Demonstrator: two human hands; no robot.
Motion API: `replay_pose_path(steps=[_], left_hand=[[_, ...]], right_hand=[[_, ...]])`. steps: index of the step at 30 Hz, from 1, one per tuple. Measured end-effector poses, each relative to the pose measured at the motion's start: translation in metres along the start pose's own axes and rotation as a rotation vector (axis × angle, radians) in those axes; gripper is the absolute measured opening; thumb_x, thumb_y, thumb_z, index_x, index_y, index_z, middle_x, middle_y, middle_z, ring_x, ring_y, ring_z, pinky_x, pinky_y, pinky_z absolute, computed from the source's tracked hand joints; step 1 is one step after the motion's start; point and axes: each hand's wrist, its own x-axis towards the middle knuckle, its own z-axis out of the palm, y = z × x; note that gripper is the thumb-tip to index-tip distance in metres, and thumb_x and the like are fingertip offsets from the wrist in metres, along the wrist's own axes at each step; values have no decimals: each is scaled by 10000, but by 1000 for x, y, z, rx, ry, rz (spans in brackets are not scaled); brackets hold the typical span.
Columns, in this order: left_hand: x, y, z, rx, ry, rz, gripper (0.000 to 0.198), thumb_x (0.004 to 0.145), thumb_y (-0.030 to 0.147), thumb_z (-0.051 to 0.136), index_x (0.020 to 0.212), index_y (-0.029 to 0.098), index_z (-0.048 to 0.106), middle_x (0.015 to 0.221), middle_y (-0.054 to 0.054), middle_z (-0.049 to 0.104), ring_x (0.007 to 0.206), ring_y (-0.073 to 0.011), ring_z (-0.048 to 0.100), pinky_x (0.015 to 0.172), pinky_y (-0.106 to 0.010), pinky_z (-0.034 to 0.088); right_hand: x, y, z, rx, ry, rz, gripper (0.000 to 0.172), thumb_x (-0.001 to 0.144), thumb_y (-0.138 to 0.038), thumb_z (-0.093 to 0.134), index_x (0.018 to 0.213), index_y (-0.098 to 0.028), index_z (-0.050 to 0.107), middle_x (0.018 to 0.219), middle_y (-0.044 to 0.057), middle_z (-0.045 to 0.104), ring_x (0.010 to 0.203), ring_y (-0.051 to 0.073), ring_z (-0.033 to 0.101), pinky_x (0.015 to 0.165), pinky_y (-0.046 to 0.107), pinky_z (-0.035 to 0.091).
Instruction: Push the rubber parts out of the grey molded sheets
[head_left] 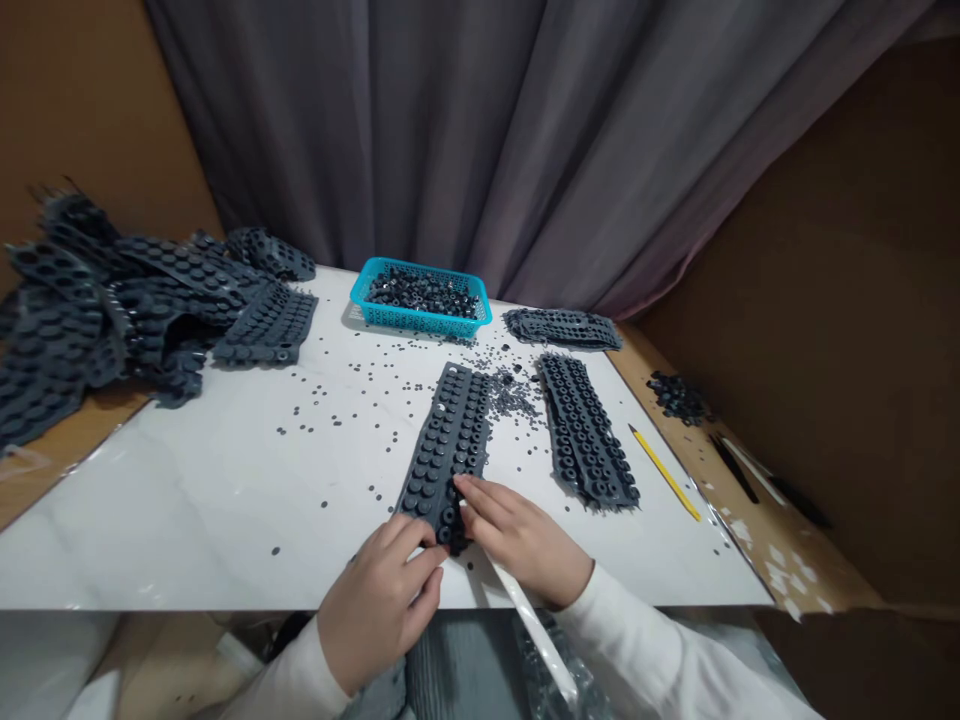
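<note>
A dark grey rubber strip (pixel 442 430) with rows of round studs lies lengthwise in front of me on the white tabletop. My left hand (pixel 386 590) is at its near left corner, thumb and fingers pinching that edge. On the near right side of the strip is my right hand (pixel 521 540), its fingers closed round a long, thin white tool (pixel 536 640) whose rear end points down toward me. The tool's tip is hidden by my fingers at the strip, so its kind cannot be made out. Some studs near my fingertips look ring-shaped, with open centres.
A turquoise basket (pixel 420 318) of small black pieces stands at the back. More studded strips (pixel 589 430) lie right, and a large heap of studded sheets (pixel 142 300) left. Small dark discs (pixel 514 395) are scattered about. A yellow pencil (pixel 666 474) lies near the right edge.
</note>
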Motion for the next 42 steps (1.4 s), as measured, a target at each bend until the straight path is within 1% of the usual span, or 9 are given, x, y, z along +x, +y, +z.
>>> replay_pose_path(steps=[6, 9, 13, 19, 26, 29, 33, 38, 42], left_hand=[[0, 1, -2, -23, -21, -12, 210, 823, 46, 454, 936, 179, 570, 890, -70, 529, 855, -222, 508, 716, -361, 474], [0, 1, -2, -16, -33, -10, 205, 827, 48, 448, 934, 176, 566, 887, -71, 524, 850, -224, 504, 709, -364, 471], [0, 1, -1, -9, -32, -10, 206, 829, 47, 446, 944, 172, 564, 884, -71, 523, 849, -224, 502, 703, -365, 470], [0, 0, -1, 1, -22, -1, 203, 836, 52, 446, 946, 171, 568, 882, -70, 524, 843, -219, 505, 704, -357, 469], [0, 1, -2, 5, -15, 5, 195, 844, 58, 447, 948, 165, 572, 876, -70, 525, 846, -221, 508, 702, -357, 470], [0, 1, -1, 1, -12, 4, 211, 841, 57, 452, 975, 164, 575, 879, -70, 529, 843, -220, 509, 703, -360, 473], [0, 0, 0, 9, -11, 7, 219, 845, 62, 447, 989, 164, 576, 887, -72, 529, 850, -220, 506, 710, -363, 476], [0, 0, 0, 19, -10, 6, 220, 844, 68, 441, 978, 171, 582, 887, -73, 531, 847, -215, 509, 721, -355, 480], [1, 1, -2, 25, -14, 3, 217, 832, 57, 443, 953, 171, 582, 875, -72, 533, 839, -218, 516, 708, -353, 482]], right_hand=[[-3, 14, -1, 364, 142, 374, 169, 941, -205, 433, 1079, -164, 521, 1238, 181, 592, 1137, 218, 584, 904, 390, 538], [-3, 10, -1, 598, 131, 371, 141, 937, -276, 462, 1025, -188, 529, 1266, 163, 582, 1206, 212, 533, 960, 394, 494], [-1, 4, 0, 713, 104, 348, 175, 942, -321, 453, 1020, -190, 538, 1286, 164, 568, 1261, 209, 478, 1005, 410, 450], [0, 7, 1, 669, 82, 317, 153, 942, -284, 457, 1004, -176, 546, 1241, 164, 600, 1230, 199, 510, 978, 377, 482], [5, 18, 4, 162, 52, 43, 141, 926, -162, 473, 1021, -126, 571, 1262, 178, 585, 1182, 246, 552, 927, 405, 530], [5, 22, 7, 70, 80, 38, 154, 923, -151, 477, 1040, -128, 573, 1265, 177, 584, 1181, 240, 554, 911, 397, 542], [5, 21, 9, 77, 93, 66, 161, 920, -148, 481, 1052, -125, 572, 1253, 170, 596, 1180, 228, 556, 925, 373, 536], [6, 19, 9, 259, 92, 141, 269, 927, -169, 468, 1193, -151, 510, 1190, 159, 633, 1134, 202, 591, 910, 359, 541], [4, 20, 11, 364, 103, 179, 233, 934, -197, 461, 1159, -175, 516, 1195, 149, 628, 1110, 211, 603, 889, 368, 548]])
